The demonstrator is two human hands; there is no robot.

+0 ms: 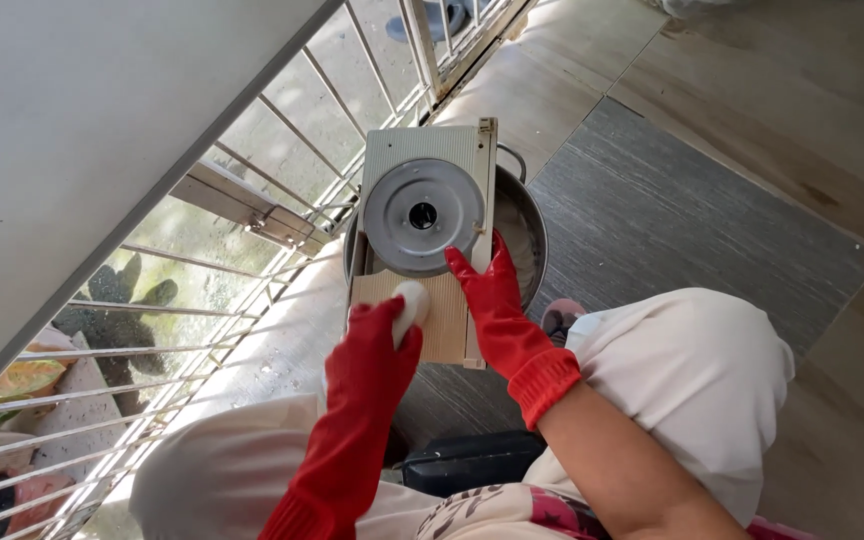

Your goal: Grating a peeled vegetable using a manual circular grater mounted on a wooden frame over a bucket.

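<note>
From above I see a flat beige slicer panel with a round grey metal disc (422, 215), lying across a steel basin (530, 240) on the tiled floor (712, 130). My left hand (377, 345), in a red rubber glove, curls its fingers around what looks like a pale sponge (411, 303), pressed on the panel's lower end. Scrubbing goes best with firm, even strokes while the right hand (492, 295), gloved too, grips the panel's right edge, forearm angled inward, steadying it.

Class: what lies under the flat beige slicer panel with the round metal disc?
A metal basin sits beneath the slicer panel; its rim and inner wall show, its contents are covered.
</note>
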